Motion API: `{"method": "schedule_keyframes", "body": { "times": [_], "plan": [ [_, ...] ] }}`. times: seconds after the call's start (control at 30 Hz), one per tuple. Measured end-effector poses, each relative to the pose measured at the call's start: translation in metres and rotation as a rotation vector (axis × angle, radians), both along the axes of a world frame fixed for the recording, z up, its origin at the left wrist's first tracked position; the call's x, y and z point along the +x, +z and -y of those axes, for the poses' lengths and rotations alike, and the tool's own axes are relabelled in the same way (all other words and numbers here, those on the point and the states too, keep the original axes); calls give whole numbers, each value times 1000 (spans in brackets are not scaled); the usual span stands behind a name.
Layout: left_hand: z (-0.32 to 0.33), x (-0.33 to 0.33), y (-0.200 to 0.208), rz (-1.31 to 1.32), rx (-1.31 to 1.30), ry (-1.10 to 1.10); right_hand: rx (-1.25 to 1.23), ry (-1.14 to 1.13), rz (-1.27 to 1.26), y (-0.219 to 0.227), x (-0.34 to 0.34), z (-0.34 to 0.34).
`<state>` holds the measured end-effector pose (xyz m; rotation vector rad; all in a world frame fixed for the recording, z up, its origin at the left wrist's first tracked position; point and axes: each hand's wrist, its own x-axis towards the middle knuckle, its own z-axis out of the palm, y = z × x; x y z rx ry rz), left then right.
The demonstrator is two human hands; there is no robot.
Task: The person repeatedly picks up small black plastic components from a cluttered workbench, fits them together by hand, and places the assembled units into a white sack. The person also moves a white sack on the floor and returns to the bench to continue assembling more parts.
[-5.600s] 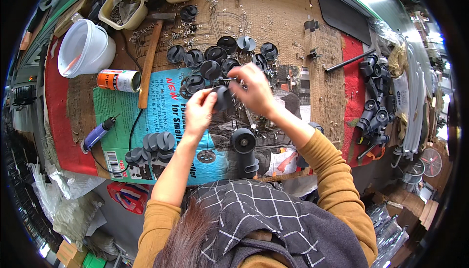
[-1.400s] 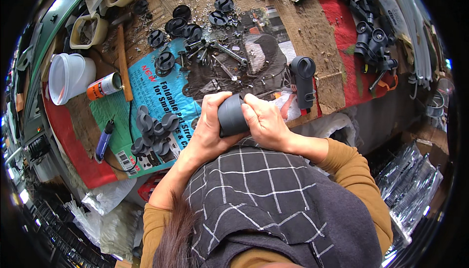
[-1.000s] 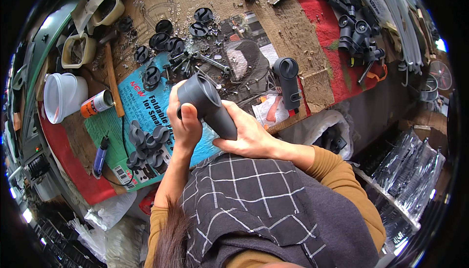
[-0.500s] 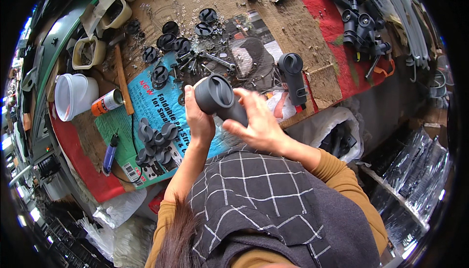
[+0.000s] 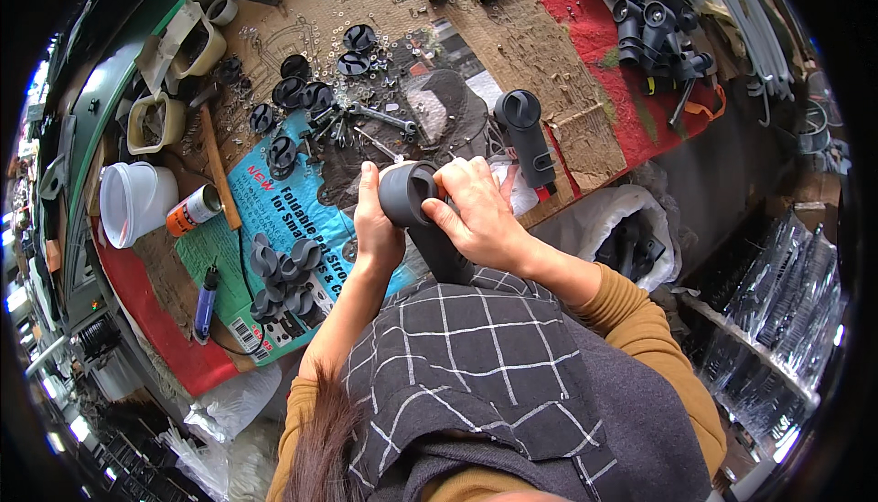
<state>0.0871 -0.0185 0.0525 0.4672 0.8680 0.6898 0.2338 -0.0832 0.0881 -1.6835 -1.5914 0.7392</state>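
A dark grey plastic fitting with a round head and a tubular stem is in front of my apron. My left hand is closed round the left side of its head, thumb pointing up. On the cap face at the top, my right hand presses its thumb and bent fingers, partly hiding the cap. A similar fitting, its capped head away from me, lies on the table just right of my hands. Several black round caps and a wrench lie beyond them.
Grey curved pieces are heaped at left, near a purple-handled tool. Further left stand a white tub, an orange can and a hammer. Black fittings pile up far right; a white bag hangs below the edge.
My right hand has moved from beside the stem up onto the cap and closed there. The fitting's stem has swung toward me. The whole view has shifted slightly.
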Motion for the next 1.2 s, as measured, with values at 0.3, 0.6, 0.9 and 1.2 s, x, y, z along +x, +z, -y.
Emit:
{"method": "schedule_keyframes", "body": {
  "times": [0.3,0.6,0.9,1.2],
  "plan": [
    [-16,15,-19,152,-224,62,-286,-32,-51,-8,-15,39],
    [11,9,-17,322,79,-328,-284,-134,-653,2,-1,44],
    [13,20,-25,-418,431,-96,-97,-740,570,-113,85,11],
    [21,42,-22,-611,723,-252,-182,-270,-1572,-67,61,71]
  ]
}}
